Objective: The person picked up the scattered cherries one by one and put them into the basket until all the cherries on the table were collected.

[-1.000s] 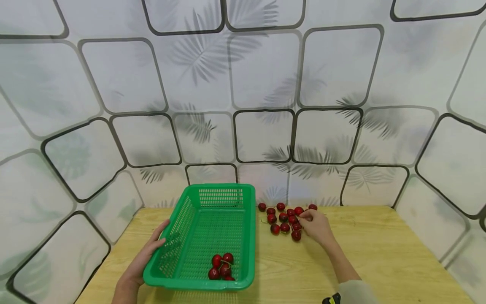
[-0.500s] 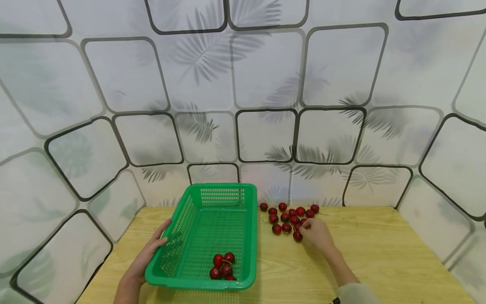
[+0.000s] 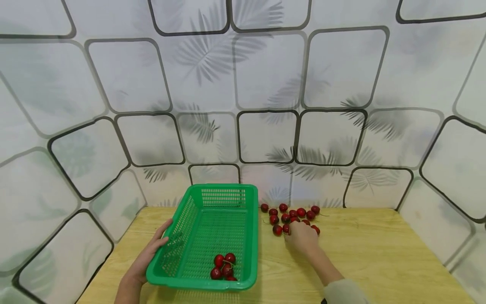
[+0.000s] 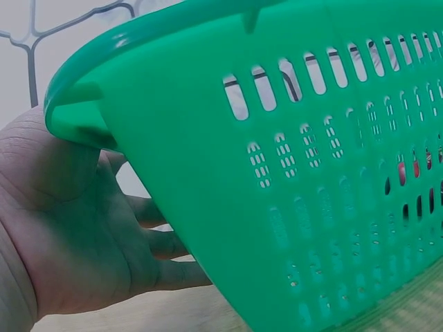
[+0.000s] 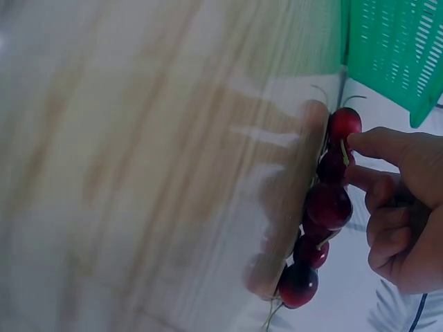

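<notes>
A green plastic basket [image 3: 252,236] sits on the table, with several dark red cherries [image 3: 216,273] at its near end. My left hand [image 3: 142,257] touches the basket's left side; in the left wrist view its fingers extend outside the wall below the rim. Right of the basket lies a loose group of cherries [image 3: 274,219]. My right hand [image 3: 303,240] is at the group's near side, hiding part of it. In the right wrist view, thumb and forefinger stand slightly apart, tips right at two cherries [image 5: 336,166] around a green stem. I cannot tell whether they pinch one.
The light wood table [image 3: 364,253] runs back to a pale curtain [image 3: 265,135] with black outlines and leaf prints. One cherry [image 3: 315,229] lies just right of my right hand.
My right hand has moved left and nearer along the cherries. Cherries formerly hidden behind it now show on its right, one beside the hand. The left hand and basket have stayed put.
</notes>
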Available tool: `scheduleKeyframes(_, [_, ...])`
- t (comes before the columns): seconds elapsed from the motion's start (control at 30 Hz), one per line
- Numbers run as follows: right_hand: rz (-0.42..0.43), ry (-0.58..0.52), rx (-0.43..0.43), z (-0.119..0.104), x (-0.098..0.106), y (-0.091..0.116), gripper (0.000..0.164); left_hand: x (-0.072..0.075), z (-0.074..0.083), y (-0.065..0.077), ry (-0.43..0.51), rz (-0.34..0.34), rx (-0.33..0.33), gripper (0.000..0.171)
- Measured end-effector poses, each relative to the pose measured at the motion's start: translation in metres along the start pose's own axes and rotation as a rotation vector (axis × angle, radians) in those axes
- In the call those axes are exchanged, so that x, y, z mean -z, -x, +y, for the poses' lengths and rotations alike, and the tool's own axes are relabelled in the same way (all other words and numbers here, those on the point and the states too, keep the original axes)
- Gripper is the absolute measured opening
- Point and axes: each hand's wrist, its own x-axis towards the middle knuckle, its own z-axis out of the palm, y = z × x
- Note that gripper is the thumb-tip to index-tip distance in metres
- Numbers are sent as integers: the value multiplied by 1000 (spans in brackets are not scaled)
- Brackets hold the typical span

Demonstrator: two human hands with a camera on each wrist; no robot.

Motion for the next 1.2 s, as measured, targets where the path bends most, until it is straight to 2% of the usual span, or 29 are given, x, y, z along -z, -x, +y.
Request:
scheduleKeyframes(0.13, [-24, 27, -13, -5, -2, -2, 43, 0, 1, 0, -8, 14, 3, 60])
scheduleKeyframes(0.57, [-13, 30, -38, -5, -8, -6, 38, 0, 0, 0, -18, 21, 7, 61])
scheduleKeyframes(0.67, [-1, 5, -32, -5, -9, -8, 40, 0, 1, 0, -17, 25, 12, 61])
scheduleKeyframes(0.9, [21, -138, -23, -5, -6, -7, 50, 0, 1, -1, -33, 49, 16, 61])
scheduleKeyframes(1.2, [90, -213, -19, -8, 6, -8, 46, 0, 0, -1, -24, 32, 10, 61])
